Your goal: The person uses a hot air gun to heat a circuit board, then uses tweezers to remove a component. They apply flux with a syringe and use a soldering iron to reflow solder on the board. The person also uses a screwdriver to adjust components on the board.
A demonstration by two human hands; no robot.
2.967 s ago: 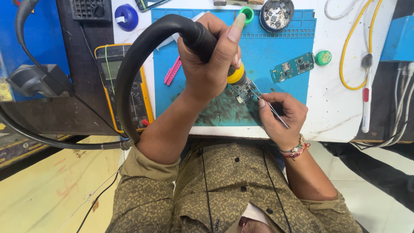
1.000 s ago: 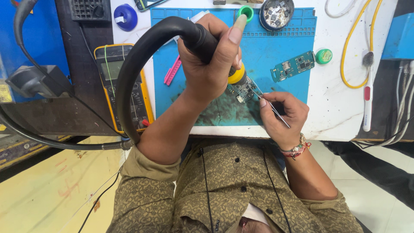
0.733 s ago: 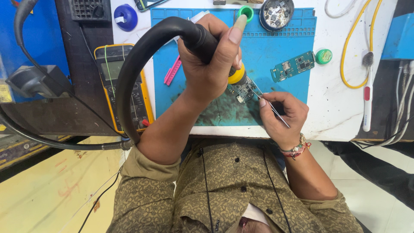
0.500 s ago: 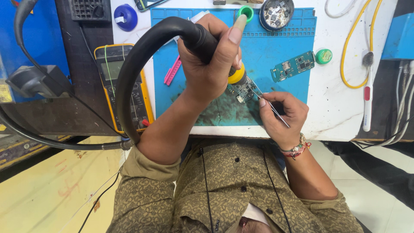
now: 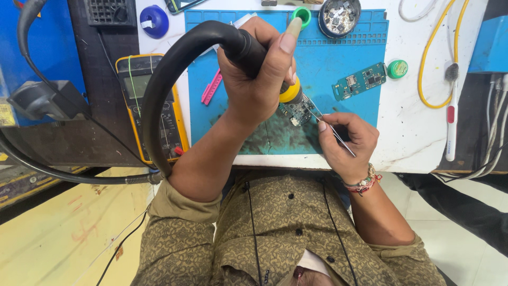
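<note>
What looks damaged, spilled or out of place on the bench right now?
The blue mat is stained dark near its front edge, under the small circuit board that the left hand and right hand work on. It looks like grime or scorching. Nothing looks spilled or toppled.

White bench, blue mat, yellow multimeter, perhaps a brush
</note>
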